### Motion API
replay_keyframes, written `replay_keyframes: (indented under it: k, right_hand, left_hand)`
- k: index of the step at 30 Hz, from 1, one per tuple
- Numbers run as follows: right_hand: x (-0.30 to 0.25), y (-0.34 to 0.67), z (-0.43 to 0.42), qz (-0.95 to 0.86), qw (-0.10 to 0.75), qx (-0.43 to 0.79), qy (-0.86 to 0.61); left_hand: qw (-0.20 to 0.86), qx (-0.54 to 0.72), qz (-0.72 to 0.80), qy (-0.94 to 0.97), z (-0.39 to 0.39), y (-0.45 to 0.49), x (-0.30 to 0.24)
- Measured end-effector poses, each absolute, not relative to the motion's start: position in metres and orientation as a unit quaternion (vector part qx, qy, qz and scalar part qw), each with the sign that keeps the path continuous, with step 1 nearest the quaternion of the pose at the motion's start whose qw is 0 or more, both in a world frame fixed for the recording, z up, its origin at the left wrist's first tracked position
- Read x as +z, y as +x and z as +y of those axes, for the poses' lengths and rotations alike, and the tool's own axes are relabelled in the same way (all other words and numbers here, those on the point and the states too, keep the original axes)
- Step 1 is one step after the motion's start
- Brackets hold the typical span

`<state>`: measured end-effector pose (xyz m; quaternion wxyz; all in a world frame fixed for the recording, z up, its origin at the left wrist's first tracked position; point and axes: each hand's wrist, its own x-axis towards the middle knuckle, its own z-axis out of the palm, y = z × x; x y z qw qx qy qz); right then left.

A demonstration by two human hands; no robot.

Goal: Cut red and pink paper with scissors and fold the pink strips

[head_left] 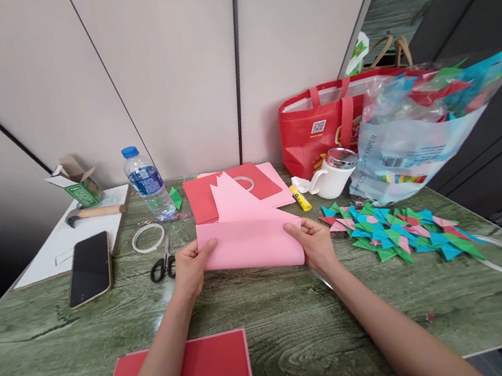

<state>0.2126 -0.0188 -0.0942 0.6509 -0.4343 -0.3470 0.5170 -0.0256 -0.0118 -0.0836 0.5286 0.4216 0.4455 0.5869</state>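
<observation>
Between my two hands I hold a sheet of pink paper [250, 247], bent over into a wide band above the table. My left hand [191, 263] pinches its left end, thumb on the front. At the right end my right hand [315, 240] grips it the same way. Behind the band, pointed pink sheets [236, 199] rise; whether they join it I cannot tell. Black-handled scissors [163, 265] lie just left of my left hand. Beyond the pink paper is a stack of red paper [199, 198] with a white ring on it.
Left are a phone [89, 270], a hammer [95, 212], a small green box [83, 190], a water bottle [148, 184] and a tape ring [148, 238]. Right are a glue stick [300, 198], a white mug [331, 178], a red bag [301, 125], a filled plastic bag [413, 146] and folded paper pieces [392, 230]. Red sheets [216, 373] lie in front.
</observation>
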Motion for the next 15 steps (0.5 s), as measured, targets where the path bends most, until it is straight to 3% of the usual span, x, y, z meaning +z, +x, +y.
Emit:
replay_keyframes:
  k: [15]
  right_hand:
    - [-0.0928,0.2144,-0.0177,-0.331,0.660,0.528,-0.420]
  left_hand:
    - [0.555,0.582,0.444,0.394,-0.0127,-0.0236,-0.0775]
